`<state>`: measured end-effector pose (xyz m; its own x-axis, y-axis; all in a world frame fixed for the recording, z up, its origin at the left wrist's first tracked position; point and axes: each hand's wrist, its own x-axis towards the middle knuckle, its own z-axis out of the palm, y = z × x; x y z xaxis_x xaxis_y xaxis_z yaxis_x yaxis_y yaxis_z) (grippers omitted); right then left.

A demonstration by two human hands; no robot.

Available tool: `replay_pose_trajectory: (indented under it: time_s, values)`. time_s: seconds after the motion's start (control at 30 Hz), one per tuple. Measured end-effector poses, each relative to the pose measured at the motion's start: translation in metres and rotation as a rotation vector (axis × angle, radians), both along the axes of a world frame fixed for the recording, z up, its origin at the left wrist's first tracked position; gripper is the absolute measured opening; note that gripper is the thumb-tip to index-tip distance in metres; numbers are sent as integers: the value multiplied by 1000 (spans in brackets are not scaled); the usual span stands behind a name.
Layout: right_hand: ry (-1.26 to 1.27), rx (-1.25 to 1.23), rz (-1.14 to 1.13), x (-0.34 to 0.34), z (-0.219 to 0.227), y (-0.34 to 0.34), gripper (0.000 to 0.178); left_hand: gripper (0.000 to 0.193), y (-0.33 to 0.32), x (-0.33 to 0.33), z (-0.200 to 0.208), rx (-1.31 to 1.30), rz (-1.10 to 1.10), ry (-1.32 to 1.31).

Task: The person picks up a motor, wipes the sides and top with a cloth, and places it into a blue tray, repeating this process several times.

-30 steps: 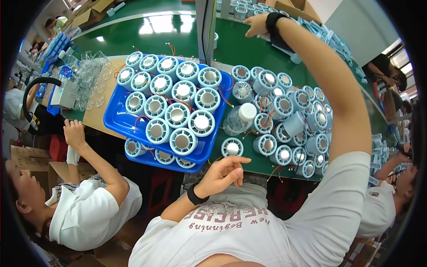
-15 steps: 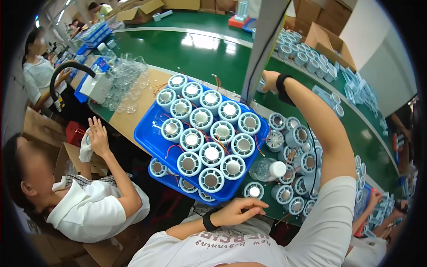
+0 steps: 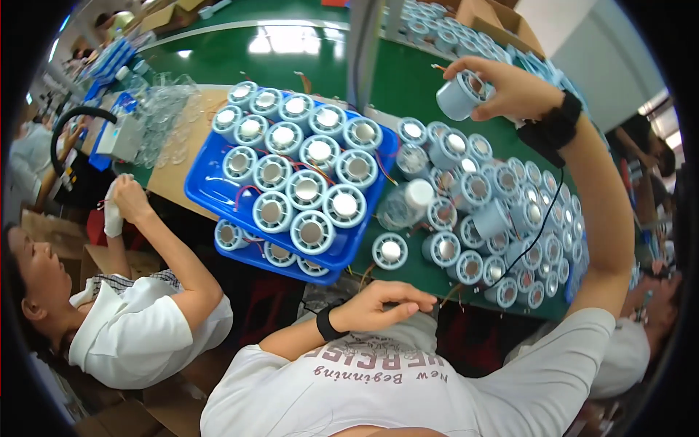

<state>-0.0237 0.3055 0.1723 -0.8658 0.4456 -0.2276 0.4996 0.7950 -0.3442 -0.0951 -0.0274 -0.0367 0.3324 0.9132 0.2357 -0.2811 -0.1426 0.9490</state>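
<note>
Guess we're at the lifting step, right hand (image 3: 520, 89) pinching a housing (image 3: 456, 100), left hand (image 3: 378, 307) loosely spread, so next needs steady grip.

The right hand (image 3: 513, 87), stretched far across the bench (image 3: 408, 87) a second ago, is drawn back, holding a light-blue housing (image 3: 457, 98) aloft, tilted. The co-worker's bare hand (image 3: 131, 200), spread half a second ago, is now curled.

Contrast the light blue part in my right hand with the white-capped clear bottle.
The light blue part is opaque; the bottle is clear with a white cap. The light blue part is held in your right hand; the bottle is in neither hand. Both are roughly cylindrical.
</note>
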Motion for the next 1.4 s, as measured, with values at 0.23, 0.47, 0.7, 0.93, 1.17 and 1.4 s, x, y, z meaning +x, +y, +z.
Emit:
replay_pose_trajectory:
  time_s: [0.23,0.47,0.7,0.93,1.17,1.4]
  values:
    - [30,-77,211,95,50,-107,58,50,-16,29,36,-143,8,-333]
    - [25,-356,137,145,26,-166,66,79,5,52,64,182,269,-191]
    - [32,-673,-346,181,-20,-203,78,84,8,72,48,70,273,-248]
    - [345,-574,-388,203,-44,-230,82,77,7,76,46,167,299,-271]
    - [961,-64,-377,194,-64,-264,55,75,7,76,46,413,534,29]
    - [783,467,68,185,-81,-275,25,76,4,79,35,342,571,12]
